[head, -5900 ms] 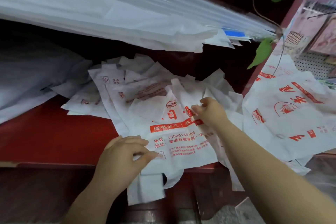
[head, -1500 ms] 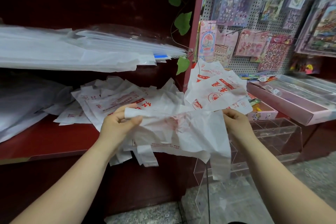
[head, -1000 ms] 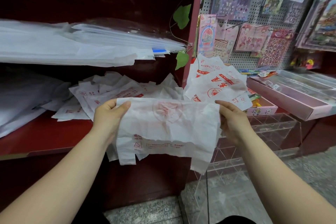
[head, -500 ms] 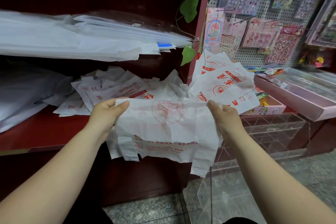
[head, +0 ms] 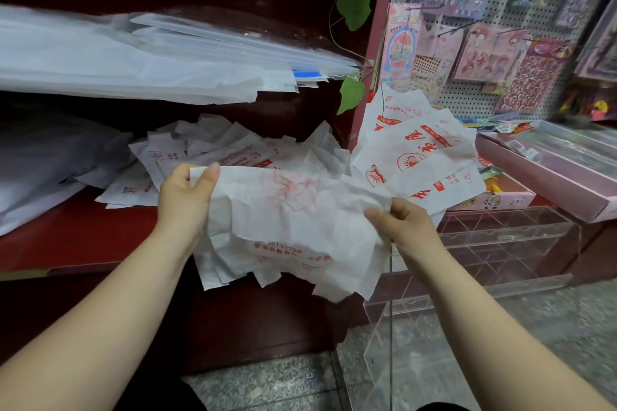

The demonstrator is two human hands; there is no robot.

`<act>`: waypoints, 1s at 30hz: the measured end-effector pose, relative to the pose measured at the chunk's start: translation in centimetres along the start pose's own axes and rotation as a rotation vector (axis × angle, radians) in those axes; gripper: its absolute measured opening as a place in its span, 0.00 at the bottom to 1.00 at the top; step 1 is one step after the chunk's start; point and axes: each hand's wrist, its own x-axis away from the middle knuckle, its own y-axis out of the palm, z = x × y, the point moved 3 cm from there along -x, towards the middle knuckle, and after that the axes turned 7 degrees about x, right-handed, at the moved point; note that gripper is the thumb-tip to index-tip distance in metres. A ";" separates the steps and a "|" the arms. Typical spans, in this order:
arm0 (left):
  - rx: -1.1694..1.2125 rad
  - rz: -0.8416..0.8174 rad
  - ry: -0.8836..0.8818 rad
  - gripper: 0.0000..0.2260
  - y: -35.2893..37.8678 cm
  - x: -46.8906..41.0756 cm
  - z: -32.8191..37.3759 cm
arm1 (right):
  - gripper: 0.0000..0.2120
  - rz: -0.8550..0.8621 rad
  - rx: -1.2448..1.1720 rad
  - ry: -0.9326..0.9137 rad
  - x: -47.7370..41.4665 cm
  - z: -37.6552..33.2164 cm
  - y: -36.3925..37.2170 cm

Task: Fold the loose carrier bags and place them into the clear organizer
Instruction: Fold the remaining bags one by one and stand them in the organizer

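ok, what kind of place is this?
Likely a small stationery or gift shop: sticker packs hang on a pegboard, printed carrier bags lie piled on a red shelf, and a pink display tray sits near a clear organizer.

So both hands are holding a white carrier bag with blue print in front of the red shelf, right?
No, the print on the carrier bag is red, not blue; the head view shows it. The left hand and right hand do both grip it in front of the red shelf.
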 end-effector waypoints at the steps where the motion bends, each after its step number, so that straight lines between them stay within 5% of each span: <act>1: -0.037 0.011 0.023 0.10 0.0 0.0 0.0 | 0.10 0.036 0.012 -0.006 -0.1 0.1 0.0; 5: -0.204 0.055 0.105 0.15 -0.1 0.0 0.0 | 0.22 0.107 -0.016 0.071 -0.7 -0.4 0.4; 12: -0.417 0.099 0.025 0.19 -0.1 -3.6 -1.6 | 0.18 0.089 0.124 0.253 -6.1 -0.9 2.7; 17: -0.465 0.108 -0.065 0.13 0.2 -8.1 -4.1 | 0.19 0.135 0.403 0.127 -11.3 -0.3 5.6; 20: -0.532 0.112 -0.078 0.10 0.6 -10.4 -5.7 | 0.09 0.185 0.640 0.054 -13.6 0.5 7.3; 23: -0.659 0.097 -0.094 0.09 0.9 -11.7 -7.2 | 0.15 0.186 0.836 -0.175 -14.7 0.4 9.9; 27: -0.978 0.071 -0.013 0.13 0.7 -11.7 -9.0 | 0.25 -0.126 0.931 -0.471 -13.4 -0.5 16.8; 30: -1.192 0.014 0.061 0.13 0.5 -11.9 -10.1 | 0.29 -0.391 1.034 -0.440 -12.9 0.4 20.7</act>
